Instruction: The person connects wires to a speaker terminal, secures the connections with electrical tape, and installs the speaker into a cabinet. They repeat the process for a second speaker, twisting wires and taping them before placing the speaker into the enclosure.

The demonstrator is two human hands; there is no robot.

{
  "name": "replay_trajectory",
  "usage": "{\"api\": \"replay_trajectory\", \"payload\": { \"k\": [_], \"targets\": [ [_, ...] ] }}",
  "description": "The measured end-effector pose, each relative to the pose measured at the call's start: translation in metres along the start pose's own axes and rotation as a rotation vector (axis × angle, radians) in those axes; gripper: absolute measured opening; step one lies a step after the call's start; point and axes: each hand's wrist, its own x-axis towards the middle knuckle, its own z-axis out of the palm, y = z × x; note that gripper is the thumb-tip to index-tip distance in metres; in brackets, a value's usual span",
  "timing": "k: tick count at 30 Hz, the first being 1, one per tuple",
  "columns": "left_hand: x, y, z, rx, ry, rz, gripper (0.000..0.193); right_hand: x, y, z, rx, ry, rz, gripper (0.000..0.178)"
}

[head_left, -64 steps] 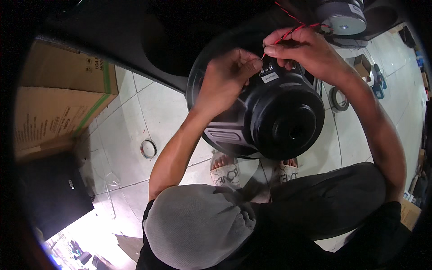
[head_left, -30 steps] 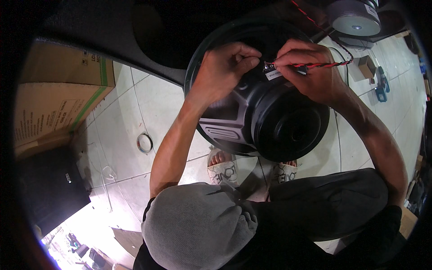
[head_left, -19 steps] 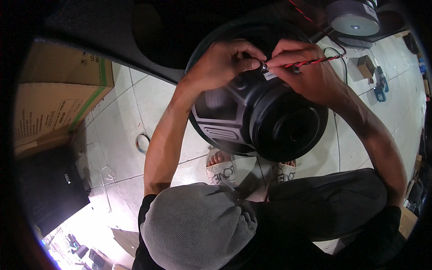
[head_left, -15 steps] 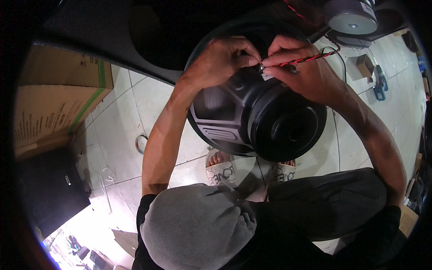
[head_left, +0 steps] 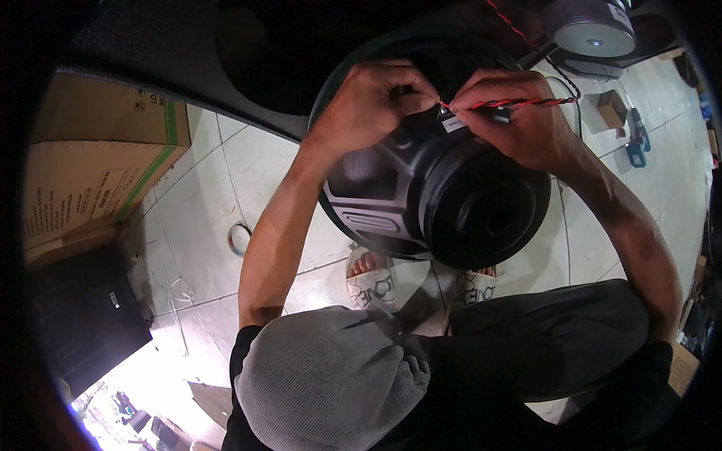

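A large black loudspeaker driver (head_left: 485,218) rests magnet side up between my arms, above my sandalled feet. A twisted red and black wire (head_left: 526,102) runs from the upper right into my right hand (head_left: 530,128), whose thumb and fingers pinch it near its end. My left hand (head_left: 376,105) is closed in a pinch at the red wire tip, thumb against forefinger. Both sets of fingertips almost meet over a small metal terminal (head_left: 444,111) on the driver's frame. Just below the terminal sits a white label (head_left: 455,124). The exact contact between wire and terminal is too small to tell.
A black speaker cabinet (head_left: 180,83) with a round cutout stands behind the driver. A smaller driver (head_left: 590,34) sits at upper right, near a teal power tool (head_left: 637,143) and a small carton (head_left: 611,110). At left are a big cardboard box (head_left: 90,177) and a tape roll (head_left: 239,239).
My fingertips have shifted very slightly at the terminal, and the red wire tip now shows between them. The wire's loop has swung a little to the right. The view has moved slightly.
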Motion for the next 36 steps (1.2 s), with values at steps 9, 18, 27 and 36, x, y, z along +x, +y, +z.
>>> {"api": "replay_trajectory", "payload": {
  "k": [9,18,27,36],
  "targets": [
    [-0.009,0.002,0.006,0.169,0.088,0.149,0.009,0.001,-0.001,0.0,-0.008,-0.001,-0.03,0.006],
    [-0.025,0.031,0.015,0.715,0.215,0.425,0.012,0.002,-0.002,-0.002,-0.142,-0.016,-0.068,0.01],
    [0.007,0.032,-0.005,0.514,-0.058,0.356,0.016,0.001,0.002,0.001,-0.077,0.003,-0.043,0.006],
    [0.02,0.015,-0.021,0.24,-0.149,0.396,0.015,-0.001,0.006,0.003,-0.062,0.04,-0.055,0.006]
  ]
}}
